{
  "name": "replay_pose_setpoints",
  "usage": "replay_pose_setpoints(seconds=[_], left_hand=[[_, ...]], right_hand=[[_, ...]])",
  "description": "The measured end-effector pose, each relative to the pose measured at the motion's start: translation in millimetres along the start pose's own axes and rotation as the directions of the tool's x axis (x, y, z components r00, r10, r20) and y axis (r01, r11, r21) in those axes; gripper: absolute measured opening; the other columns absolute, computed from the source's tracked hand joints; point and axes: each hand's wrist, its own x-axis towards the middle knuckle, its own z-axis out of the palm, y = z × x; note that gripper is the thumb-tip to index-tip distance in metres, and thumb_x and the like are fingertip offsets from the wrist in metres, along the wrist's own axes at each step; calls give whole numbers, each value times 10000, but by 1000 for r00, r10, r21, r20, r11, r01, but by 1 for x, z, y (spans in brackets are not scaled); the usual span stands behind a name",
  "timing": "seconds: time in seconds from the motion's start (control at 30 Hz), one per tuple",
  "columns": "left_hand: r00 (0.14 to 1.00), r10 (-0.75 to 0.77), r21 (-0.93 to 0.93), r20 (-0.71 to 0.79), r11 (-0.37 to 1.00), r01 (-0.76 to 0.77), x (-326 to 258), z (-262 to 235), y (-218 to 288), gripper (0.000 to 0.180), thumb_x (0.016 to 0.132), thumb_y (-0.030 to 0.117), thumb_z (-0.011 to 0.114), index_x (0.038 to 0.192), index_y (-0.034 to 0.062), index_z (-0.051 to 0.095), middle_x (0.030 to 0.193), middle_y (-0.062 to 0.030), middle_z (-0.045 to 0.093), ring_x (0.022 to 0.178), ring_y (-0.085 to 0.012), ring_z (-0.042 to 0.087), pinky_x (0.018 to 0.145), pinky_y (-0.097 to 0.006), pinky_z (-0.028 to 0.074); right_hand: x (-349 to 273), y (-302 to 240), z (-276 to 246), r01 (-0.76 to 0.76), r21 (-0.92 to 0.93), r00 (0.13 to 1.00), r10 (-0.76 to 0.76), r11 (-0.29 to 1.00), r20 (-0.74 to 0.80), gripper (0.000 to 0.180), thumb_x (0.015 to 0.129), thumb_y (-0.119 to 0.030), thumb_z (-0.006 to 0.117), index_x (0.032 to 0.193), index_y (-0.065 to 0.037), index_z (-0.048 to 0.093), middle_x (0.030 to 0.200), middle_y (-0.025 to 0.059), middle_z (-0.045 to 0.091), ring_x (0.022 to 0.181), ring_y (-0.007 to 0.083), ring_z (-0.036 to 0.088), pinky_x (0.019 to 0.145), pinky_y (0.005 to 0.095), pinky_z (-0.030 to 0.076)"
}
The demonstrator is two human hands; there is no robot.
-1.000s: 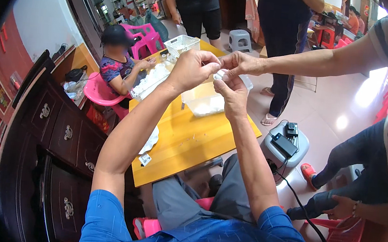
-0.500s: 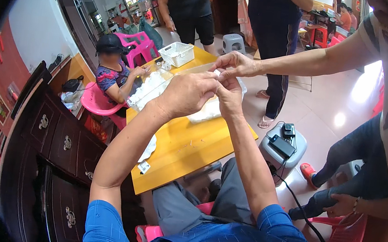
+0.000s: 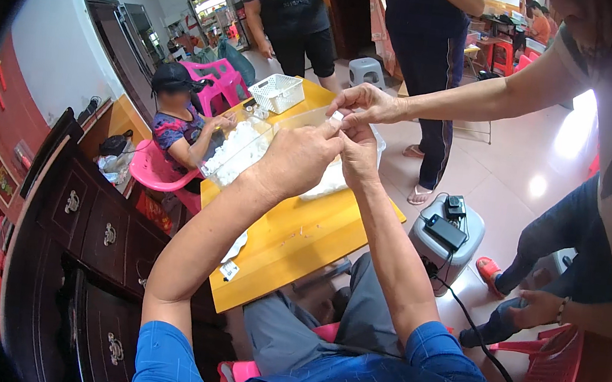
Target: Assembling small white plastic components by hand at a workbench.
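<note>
Over the yellow table (image 3: 316, 240), my left hand (image 3: 296, 154) and my right hand (image 3: 359, 156) meet with bent fingers pinched together. A small white piece (image 3: 338, 116) shows at the fingertips; its exact kind is too small to tell. From the right, a co-worker's hand (image 3: 368, 106) reaches in and touches the same spot with its fingers. Beneath my hands are a clear plastic bin (image 3: 267, 138) of small white pieces and, partly hidden, another translucent container (image 3: 380, 143) with white contents.
A white basket (image 3: 277, 92) stands at the table's far end. Seated at the far left is another person (image 3: 179, 122). To the right, a grey stool (image 3: 450, 236) carries a black device with a trailing cable. A dark wooden cabinet (image 3: 103, 244) lies left.
My left fingers have shifted slightly, and the white piece now shows more plainly above them. The co-worker's hand stays at my fingertips. The view has tilted a little.
</note>
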Motion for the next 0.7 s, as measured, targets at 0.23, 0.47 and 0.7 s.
replay_pose_setpoints(seconds=[0.23, 0.47, 0.7], left_hand=[[1000, -9, 25, -8, 1000, 9, 2, 0, 0, 100, 852, 80, 568, 896, 16, 629, 1151, -130, 648, 892, -315, 697, 681, -417, 579], [1000, -6, 35, -11, 999, 6, 1, -1, 0, 104, 838, 70, 578, 908, 11, 628, 1207, -143, 639, 917, -316, 699, 677, -416, 584], [998, 7, -6, -57, 1000, -7, 1, -4, 1, 91, 845, 82, 588, 899, 19, 628, 1188, -149, 653, 883, -320, 703, 665, -418, 580]], right_hand=[[4, -5, 2, -7, -9, 1000, 7, 1000, 3, 323, 906, -50, 682, 1199, -42, 545, 1165, 47, 619, 1079, 155, 616, 949, 304, 505], [4, -4, 5, 38, 8, 999, -38, 999, 17, 326, 925, -52, 666, 1238, -46, 572, 1122, 20, 613, 1004, 108, 601, 883, 267, 510], [6, -1, 4, 37, 23, 999, -37, 999, -13, 253, 920, -43, 670, 1157, -50, 585, 1105, 18, 624, 977, 100, 606, 881, 259, 506]])
